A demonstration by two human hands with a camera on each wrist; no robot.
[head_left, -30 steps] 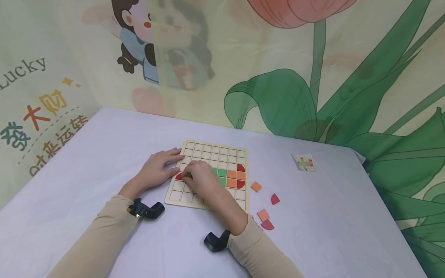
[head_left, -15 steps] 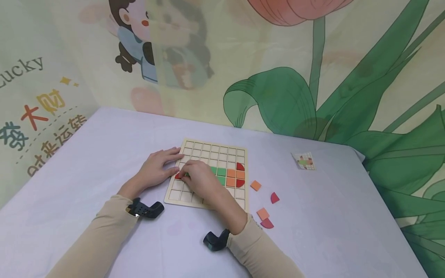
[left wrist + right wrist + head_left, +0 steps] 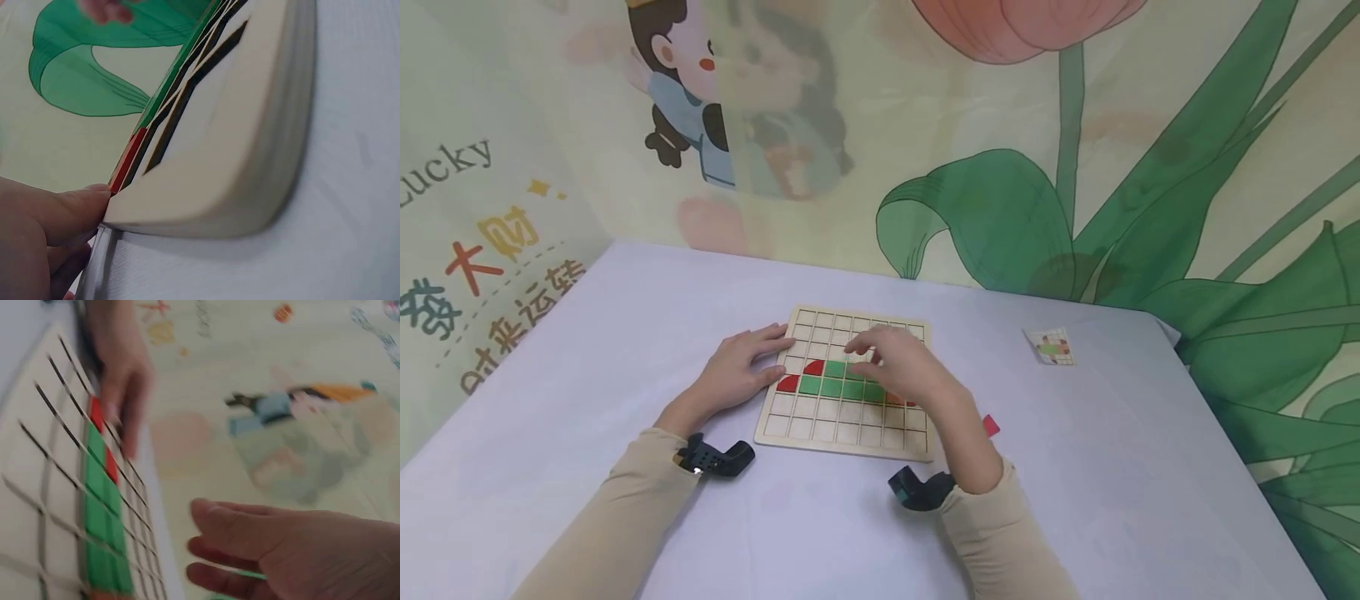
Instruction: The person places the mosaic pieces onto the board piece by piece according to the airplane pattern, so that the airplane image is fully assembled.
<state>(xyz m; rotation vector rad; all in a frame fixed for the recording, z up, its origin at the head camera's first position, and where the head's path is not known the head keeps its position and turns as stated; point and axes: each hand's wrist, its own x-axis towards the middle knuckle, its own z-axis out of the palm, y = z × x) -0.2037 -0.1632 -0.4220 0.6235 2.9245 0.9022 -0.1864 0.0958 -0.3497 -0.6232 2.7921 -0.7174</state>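
A pale wooden grid board (image 3: pixel 820 428) lies on the white-covered table. My left hand (image 3: pixel 737 367) rests at its left edge with fingers extended; in the left wrist view the thumb (image 3: pixel 78 209) touches the rim. Red quarter-round pieces (image 3: pixel 813 367) sit in cells near the left side, beside a band of green square pieces (image 3: pixel 831 387). Above the board's right half hovers my right hand (image 3: pixel 913 367), its fingers loosely bent and apart, with no piece visible between them. It partly covers orange and red pieces (image 3: pixel 895 398) on the right.
A red piece (image 3: pixel 992 425) lies right of the board, partly behind my right forearm. Farther right stands a small printed pattern card (image 3: pixel 1051 347). A printed cloth wall (image 3: pixel 820 225) borders the table's back.
My right hand has lifted from the board's left cells and moved right, uncovering two red pieces and the green ones. My left hand stays at the board's edge.
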